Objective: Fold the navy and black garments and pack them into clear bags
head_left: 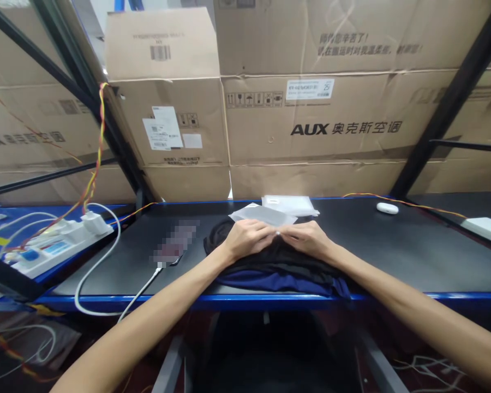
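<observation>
Both hands meet above a pile of dark cloth (pixel 270 273), black on top with dark blue fabric along the front edge of the table. The fingers of my left hand (pixel 249 238) are pinched together, and those of my right hand (pixel 306 238) are bent in toward them. Between the fingertips shows a tiny white thing (pixel 277 233), too small to name. A translucent white sheet (pixel 262 213) lies just behind the hands, partly covered by them. Behind it rests a stack of clear plastic bags (pixel 289 205).
A phone (pixel 174 248) with a white cable lies left on the dark tabletop (pixel 393 256). Power strips (pixel 53 245) sit at the far left, another (pixel 486 232) far right. A white oval case (pixel 387 208) is at the back right. Cardboard (pixel 311 120) stands behind, between black posts.
</observation>
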Demonstrator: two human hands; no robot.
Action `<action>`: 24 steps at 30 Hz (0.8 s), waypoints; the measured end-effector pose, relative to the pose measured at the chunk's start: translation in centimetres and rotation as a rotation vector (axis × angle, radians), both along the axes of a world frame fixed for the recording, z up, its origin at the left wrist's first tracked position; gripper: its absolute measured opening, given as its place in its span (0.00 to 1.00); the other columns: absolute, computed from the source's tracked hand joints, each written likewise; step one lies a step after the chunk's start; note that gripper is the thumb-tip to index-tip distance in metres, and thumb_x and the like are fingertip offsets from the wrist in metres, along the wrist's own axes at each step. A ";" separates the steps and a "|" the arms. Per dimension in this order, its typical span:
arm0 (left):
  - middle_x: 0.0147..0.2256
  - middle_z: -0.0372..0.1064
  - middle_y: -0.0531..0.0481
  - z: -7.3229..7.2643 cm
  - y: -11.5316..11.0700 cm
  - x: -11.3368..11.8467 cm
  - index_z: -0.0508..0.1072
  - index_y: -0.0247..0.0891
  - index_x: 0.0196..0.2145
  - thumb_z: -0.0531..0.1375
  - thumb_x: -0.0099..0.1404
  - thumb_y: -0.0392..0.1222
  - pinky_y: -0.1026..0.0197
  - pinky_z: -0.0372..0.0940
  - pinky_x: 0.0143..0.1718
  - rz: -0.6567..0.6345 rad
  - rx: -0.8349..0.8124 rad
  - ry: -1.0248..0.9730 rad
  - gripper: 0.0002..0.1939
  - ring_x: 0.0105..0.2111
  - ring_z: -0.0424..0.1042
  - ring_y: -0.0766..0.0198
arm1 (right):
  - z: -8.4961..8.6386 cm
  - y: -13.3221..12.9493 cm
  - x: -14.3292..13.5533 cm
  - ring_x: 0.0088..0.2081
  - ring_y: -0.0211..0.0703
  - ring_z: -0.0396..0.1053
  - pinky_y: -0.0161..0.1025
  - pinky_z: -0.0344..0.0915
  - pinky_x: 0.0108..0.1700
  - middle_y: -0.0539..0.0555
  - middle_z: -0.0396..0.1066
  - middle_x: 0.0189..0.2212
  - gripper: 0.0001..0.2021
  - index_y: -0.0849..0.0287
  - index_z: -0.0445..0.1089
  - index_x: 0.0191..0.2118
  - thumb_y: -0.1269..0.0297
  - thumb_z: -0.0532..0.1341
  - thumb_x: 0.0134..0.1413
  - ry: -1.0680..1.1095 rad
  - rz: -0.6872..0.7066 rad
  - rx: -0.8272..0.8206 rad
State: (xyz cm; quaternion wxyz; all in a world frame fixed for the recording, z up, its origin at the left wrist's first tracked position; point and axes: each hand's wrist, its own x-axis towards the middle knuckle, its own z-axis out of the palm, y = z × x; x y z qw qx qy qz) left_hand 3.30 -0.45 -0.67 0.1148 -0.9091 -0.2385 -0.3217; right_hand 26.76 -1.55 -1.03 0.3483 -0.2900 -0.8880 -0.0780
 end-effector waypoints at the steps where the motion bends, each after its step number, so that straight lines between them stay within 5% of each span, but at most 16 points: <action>1: 0.40 0.78 0.48 0.0 0.0 0.0 0.78 0.43 0.41 0.57 0.70 0.43 0.58 0.68 0.42 0.002 0.004 0.003 0.09 0.38 0.76 0.59 | -0.1 0.1 0.1 0.35 0.43 0.80 0.35 0.75 0.37 0.52 0.81 0.38 0.14 0.55 0.78 0.41 0.65 0.54 0.65 -0.008 0.004 0.004; 14: 0.37 0.75 0.48 2.4 1.8 -4.1 0.74 0.40 0.35 0.57 0.68 0.36 0.59 0.67 0.43 0.030 0.203 0.136 0.06 0.38 0.72 0.60 | -0.3 0.8 2.2 0.37 0.42 0.80 0.35 0.76 0.41 0.52 0.80 0.43 0.10 0.53 0.79 0.43 0.67 0.59 0.64 -0.033 0.049 0.206; 24: 0.35 0.75 0.51 3.4 3.2 -8.3 0.73 0.40 0.29 0.59 0.61 0.34 0.62 0.66 0.38 0.237 0.099 0.093 0.05 0.38 0.70 0.61 | -0.1 1.2 4.1 0.39 0.44 0.80 0.37 0.77 0.41 0.48 0.80 0.40 0.11 0.49 0.80 0.40 0.66 0.59 0.61 0.065 -0.050 0.058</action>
